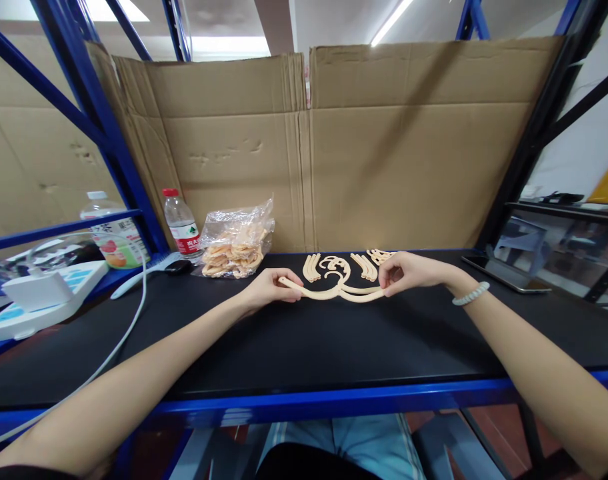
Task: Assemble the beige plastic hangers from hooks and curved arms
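Note:
Between my two hands a cream-coloured, curved, scroll-shaped strip piece (325, 294) is held up over the black tabletop. My left hand (273, 287) pinches its left end between thumb and fingers. At the right, my right hand (407, 273) pinches the ends of its two right-hand strands. Just behind stands a spiral cream piece (335, 266); whether it joins the held piece I cannot tell. Short bundles of curved cream strips, one on the left (312, 267) and one on the right (365, 266), lie on the table, with more small pieces (380, 255) farther back.
A clear plastic bag (237, 243) of cream pieces stands at the back left, beside a red-capped bottle (181, 223). A larger bottle (115, 230), a white power strip (49, 300) and a cable (137, 313) are farther left. A dark phone-like slab (507, 274) lies right. Cardboard (409, 153) walls the back.

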`<move>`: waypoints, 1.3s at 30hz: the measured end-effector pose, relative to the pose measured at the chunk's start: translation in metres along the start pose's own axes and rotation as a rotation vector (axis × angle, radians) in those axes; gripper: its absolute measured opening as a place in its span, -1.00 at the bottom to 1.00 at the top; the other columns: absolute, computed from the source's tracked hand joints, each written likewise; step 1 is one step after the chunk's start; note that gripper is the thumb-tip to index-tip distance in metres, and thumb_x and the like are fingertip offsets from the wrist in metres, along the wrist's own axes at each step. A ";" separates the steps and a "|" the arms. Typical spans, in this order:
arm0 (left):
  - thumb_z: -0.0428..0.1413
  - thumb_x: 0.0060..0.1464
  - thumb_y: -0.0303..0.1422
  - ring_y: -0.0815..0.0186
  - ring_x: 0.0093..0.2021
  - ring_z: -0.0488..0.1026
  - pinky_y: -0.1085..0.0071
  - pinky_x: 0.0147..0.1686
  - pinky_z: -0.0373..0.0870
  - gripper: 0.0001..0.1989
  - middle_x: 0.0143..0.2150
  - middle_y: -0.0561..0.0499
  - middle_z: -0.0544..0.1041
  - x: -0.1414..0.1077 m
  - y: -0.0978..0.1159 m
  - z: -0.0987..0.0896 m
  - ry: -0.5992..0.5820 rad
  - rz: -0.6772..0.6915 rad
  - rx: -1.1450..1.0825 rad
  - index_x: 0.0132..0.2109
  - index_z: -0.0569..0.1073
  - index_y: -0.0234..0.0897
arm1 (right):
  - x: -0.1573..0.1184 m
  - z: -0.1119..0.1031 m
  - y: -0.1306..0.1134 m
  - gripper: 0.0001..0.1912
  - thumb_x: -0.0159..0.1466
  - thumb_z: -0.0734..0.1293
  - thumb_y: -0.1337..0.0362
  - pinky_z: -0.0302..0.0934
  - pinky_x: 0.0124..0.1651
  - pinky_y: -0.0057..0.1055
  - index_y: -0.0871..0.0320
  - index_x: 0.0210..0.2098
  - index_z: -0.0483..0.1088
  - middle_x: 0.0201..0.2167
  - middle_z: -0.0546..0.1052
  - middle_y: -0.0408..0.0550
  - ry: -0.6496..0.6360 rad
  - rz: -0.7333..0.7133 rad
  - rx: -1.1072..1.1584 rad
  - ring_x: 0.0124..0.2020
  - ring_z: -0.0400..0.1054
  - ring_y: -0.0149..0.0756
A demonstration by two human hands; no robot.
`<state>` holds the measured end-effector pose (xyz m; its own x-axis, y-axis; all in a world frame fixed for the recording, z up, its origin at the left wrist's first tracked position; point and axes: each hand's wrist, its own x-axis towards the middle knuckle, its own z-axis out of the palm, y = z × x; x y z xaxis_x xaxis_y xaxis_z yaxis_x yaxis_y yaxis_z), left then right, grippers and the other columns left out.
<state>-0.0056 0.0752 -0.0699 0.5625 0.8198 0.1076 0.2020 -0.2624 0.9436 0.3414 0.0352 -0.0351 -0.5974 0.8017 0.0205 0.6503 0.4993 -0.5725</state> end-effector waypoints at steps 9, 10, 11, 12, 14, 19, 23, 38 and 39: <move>0.19 0.03 -0.35 0.27 -0.19 0.37 0.37 -0.16 0.31 -0.92 -0.29 -0.02 0.50 -0.005 0.007 -0.001 -0.082 0.566 0.840 -0.32 0.51 -0.28 | 0.006 0.011 0.001 -0.84 0.03 0.38 0.24 0.19 -0.43 -0.48 0.23 -0.46 0.48 -0.56 0.48 -0.11 -0.054 0.080 -0.131 -0.50 0.34 -0.36; 0.18 0.05 -0.36 0.26 -0.17 0.36 0.36 -0.13 0.30 -0.93 -0.28 -0.02 0.50 -0.004 0.007 -0.001 -0.085 0.583 0.852 -0.32 0.50 -0.28 | 0.006 0.011 0.003 -0.85 0.02 0.38 0.24 0.19 -0.44 -0.48 0.23 -0.47 0.48 -0.57 0.48 -0.11 -0.042 0.081 -0.146 -0.51 0.33 -0.36; 0.17 0.06 -0.36 0.26 -0.16 0.35 0.34 -0.11 0.29 -0.93 -0.25 -0.03 0.49 -0.004 0.006 -0.001 -0.089 0.595 0.862 -0.32 0.50 -0.28 | 0.006 0.011 0.005 -0.85 0.01 0.39 0.25 0.18 -0.44 -0.48 0.23 -0.48 0.48 -0.57 0.47 -0.11 -0.032 0.083 -0.163 -0.51 0.33 -0.36; 0.16 0.07 -0.36 0.26 -0.15 0.35 0.34 -0.10 0.29 -0.93 -0.23 -0.04 0.49 -0.004 0.005 -0.001 -0.090 0.600 0.869 -0.32 0.50 -0.27 | 0.007 0.012 0.006 -0.85 0.01 0.39 0.25 0.18 -0.45 -0.48 0.23 -0.48 0.48 -0.57 0.47 -0.10 -0.025 0.086 -0.176 -0.51 0.33 -0.35; 0.14 0.09 -0.36 0.26 -0.14 0.35 0.33 -0.09 0.29 -0.92 -0.20 -0.04 0.48 -0.003 0.003 -0.001 -0.092 0.598 0.872 -0.32 0.50 -0.27 | 0.007 0.012 0.008 -0.85 0.01 0.39 0.25 0.18 -0.45 -0.48 0.23 -0.48 0.48 -0.57 0.47 -0.10 -0.024 0.095 -0.194 -0.51 0.33 -0.35; 0.08 0.13 -0.33 0.26 -0.15 0.38 0.36 -0.12 0.31 -0.88 -0.21 -0.06 0.48 -0.003 -0.001 0.001 -0.108 0.574 0.870 -0.30 0.48 -0.27 | 0.007 0.012 0.012 -0.86 0.02 0.38 0.25 0.18 -0.44 -0.47 0.21 -0.47 0.49 -0.56 0.48 -0.10 -0.035 0.109 -0.204 -0.50 0.34 -0.34; 0.06 0.15 -0.33 0.28 -0.20 0.42 0.38 -0.14 0.32 -0.86 -0.19 -0.07 0.49 -0.002 -0.004 0.001 -0.106 0.537 0.862 -0.25 0.48 -0.27 | 0.007 0.012 0.015 -0.86 0.03 0.38 0.24 0.19 -0.44 -0.46 0.20 -0.48 0.48 -0.56 0.48 -0.10 -0.031 0.107 -0.215 -0.50 0.34 -0.34; 0.04 0.16 -0.37 0.26 -0.17 0.43 0.39 -0.13 0.31 -0.85 -0.20 -0.07 0.50 0.003 -0.014 -0.002 -0.034 0.535 0.867 -0.19 0.49 -0.27 | 0.012 0.013 0.031 -0.86 0.07 0.37 0.24 0.22 -0.43 -0.44 0.21 -0.45 0.44 -0.52 0.50 -0.07 0.025 0.101 -0.208 -0.47 0.37 -0.32; 0.04 0.16 -0.37 0.26 -0.17 0.43 0.39 -0.13 0.31 -0.85 -0.20 -0.08 0.50 0.003 -0.014 -0.002 -0.031 0.534 0.868 -0.19 0.49 -0.27 | 0.012 0.013 0.032 -0.86 0.07 0.37 0.24 0.22 -0.42 -0.44 0.21 -0.45 0.43 -0.51 0.50 -0.07 0.029 0.098 -0.212 -0.47 0.37 -0.32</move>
<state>-0.0087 0.0826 -0.0823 0.7675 0.4771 0.4282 0.4235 -0.8788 0.2202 0.3485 0.0567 -0.0639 -0.5145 0.8575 -0.0016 0.7906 0.4736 -0.3882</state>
